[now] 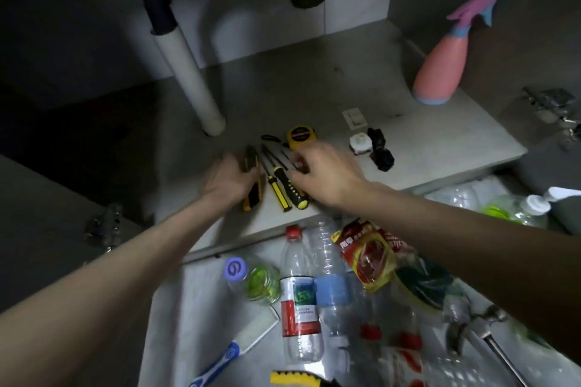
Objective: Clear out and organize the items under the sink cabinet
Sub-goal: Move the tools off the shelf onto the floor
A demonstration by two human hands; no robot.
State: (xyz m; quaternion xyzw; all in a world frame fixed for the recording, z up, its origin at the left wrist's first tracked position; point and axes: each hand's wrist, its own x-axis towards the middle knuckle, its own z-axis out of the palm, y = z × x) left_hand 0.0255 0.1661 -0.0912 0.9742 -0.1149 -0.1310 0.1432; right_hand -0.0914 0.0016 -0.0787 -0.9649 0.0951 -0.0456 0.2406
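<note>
Dim light fills the cabinet. Beyond the hands, a pale back wall (345, 3) rises from the grey cabinet floor (283, 85); a white drainpipe (188, 72) stands just beyond the left one.

The grey cabinet shelf (314, 78) carried a pink spray bottle (440, 72) at the back right, a yellow tape measure (301, 134), yellow-and-black screwdrivers (284, 187) near its front edge, and a white round piece (360, 143) just beside a black fitting (381, 151).
</note>
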